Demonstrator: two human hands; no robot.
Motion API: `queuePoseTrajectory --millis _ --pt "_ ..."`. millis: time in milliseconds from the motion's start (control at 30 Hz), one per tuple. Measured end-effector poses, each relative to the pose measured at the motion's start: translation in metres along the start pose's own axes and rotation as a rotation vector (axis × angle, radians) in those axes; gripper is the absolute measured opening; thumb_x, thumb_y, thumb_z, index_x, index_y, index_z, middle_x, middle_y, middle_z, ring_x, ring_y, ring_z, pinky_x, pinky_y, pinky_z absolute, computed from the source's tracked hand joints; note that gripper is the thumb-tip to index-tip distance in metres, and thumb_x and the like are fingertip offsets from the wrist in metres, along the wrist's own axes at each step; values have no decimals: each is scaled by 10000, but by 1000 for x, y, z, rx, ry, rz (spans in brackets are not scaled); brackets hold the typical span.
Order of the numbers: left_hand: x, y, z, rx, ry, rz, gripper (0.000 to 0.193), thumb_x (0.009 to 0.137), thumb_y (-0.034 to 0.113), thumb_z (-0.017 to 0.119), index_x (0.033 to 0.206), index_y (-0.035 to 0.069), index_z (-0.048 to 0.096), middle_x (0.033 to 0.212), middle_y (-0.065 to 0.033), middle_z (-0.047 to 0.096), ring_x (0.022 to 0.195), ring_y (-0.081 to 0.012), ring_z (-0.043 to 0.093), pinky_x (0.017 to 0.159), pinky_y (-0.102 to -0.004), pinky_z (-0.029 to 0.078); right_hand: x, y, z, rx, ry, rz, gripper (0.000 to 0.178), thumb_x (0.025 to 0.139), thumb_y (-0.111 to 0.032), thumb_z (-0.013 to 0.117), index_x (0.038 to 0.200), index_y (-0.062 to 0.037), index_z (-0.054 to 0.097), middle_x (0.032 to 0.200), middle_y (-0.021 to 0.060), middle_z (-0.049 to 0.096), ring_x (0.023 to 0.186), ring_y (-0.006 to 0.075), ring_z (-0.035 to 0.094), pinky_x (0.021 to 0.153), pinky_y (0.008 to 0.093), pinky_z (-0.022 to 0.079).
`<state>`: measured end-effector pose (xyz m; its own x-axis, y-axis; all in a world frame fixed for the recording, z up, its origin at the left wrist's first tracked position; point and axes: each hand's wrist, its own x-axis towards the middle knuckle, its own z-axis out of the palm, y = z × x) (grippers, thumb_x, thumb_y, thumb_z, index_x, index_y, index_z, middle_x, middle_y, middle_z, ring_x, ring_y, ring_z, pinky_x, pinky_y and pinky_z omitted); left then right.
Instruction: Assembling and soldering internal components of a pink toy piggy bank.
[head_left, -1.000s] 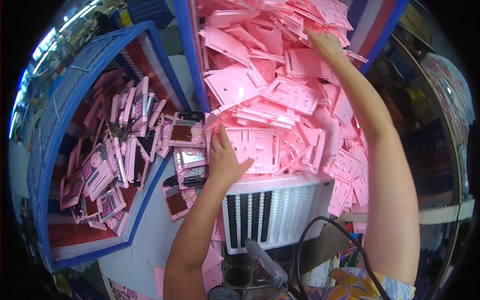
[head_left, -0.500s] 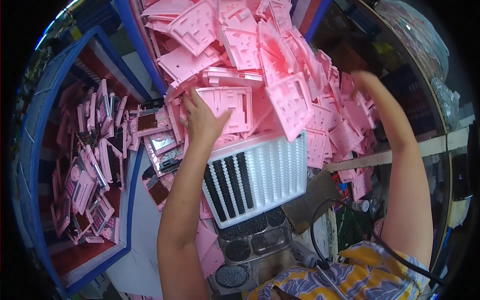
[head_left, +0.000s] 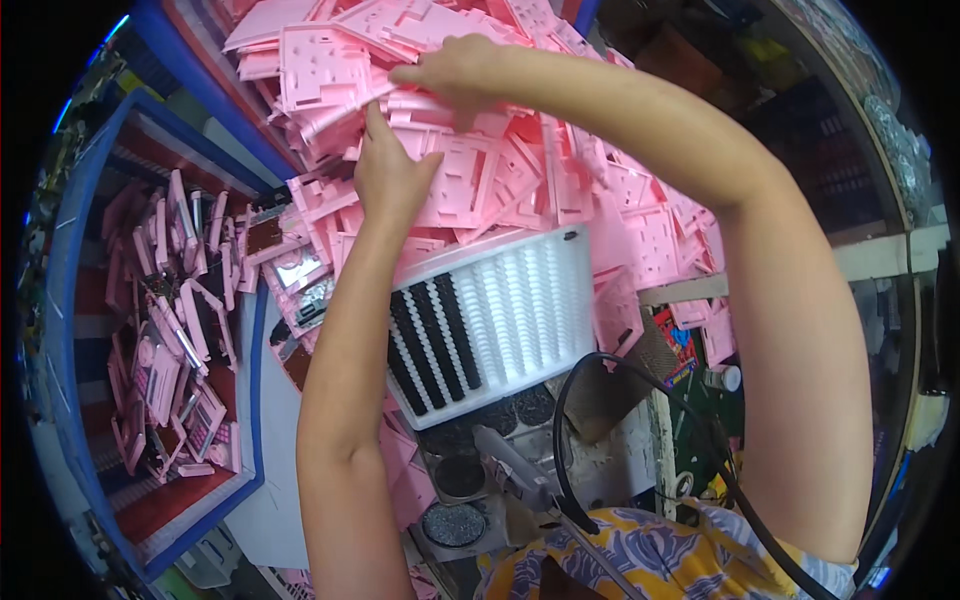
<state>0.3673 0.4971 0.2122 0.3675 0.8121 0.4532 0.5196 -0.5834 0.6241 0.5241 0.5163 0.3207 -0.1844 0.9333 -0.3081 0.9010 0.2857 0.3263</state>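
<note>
Just beyond the wide-spread left hand (head_left: 392,178), left of the right hand (head_left: 460,76) — its grip I cannot tell — lies a flat pink plastic panel (head_left: 322,68), near both.

Our left hand (head_left: 393,175) and right hand (head_left: 462,75) are close together over heaped pink plastic panels (head_left: 455,180). Nearer us sits a white ridged tray (head_left: 540,310), partly black-rowed; leftward, a blue-rimmed crate (head_left: 205,527) holds pink keypad devices (head_left: 160,385).

the pink panels (head_left: 325,68) look smooth plastic, the white tray (head_left: 530,300) ridged plastic.
</note>
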Motion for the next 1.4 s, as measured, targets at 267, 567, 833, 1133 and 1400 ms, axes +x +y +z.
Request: queuePoseTrajectory --millis 267,567,833,1133,1400 --pt "29 107 48 -54 12 415 905 731 280 845 1453 21 365 1224 -201 589 1096 -375 615 870 -445 534 -118 107 41 354 213 -7 794 620 -144 822 1340 -150 488 1018 186 684 951 380 665 817 462 532" --pt "-25 182 108 -26 -44 675 952 751 346 807 1544 155 317 1496 -150 383 1381 -359 354 1096 -667 258 -206 241 102 457 -63 395 613 621 -43 753 1220 -95 636 1084 150 705 1027 298 673 881 424 537" --pt "-64 35 51 110 -366 -81 916 770 518 773 1436 -7 425 1369 -297 502 1320 -433 456 1058 -533 407 -206 299 104 -78 -253 681 409 596 -123 798 980 -12 714 906 193 726 799 286 715 646 425 579" --pt "-79 20 48 270 -855 -136 789 914 695 443 1128 -28 675 1123 -268 682 1090 -395 651 968 -503 472 -41 -35 172 94 -116 -8 462 757 -356 750 1201 -238 701 1219 87 644 1253 351 525 1045 711 327" --pt "-82 16 35 310 -880 -197 757 940 673 408 1150 1 688 1139 -235 689 1121 -360 647 1070 -637 332 -78 71 223 141 -169 304 662 776 -376 747 1401 -379 528 1361 77 564 1273 376 507 943 838 291"
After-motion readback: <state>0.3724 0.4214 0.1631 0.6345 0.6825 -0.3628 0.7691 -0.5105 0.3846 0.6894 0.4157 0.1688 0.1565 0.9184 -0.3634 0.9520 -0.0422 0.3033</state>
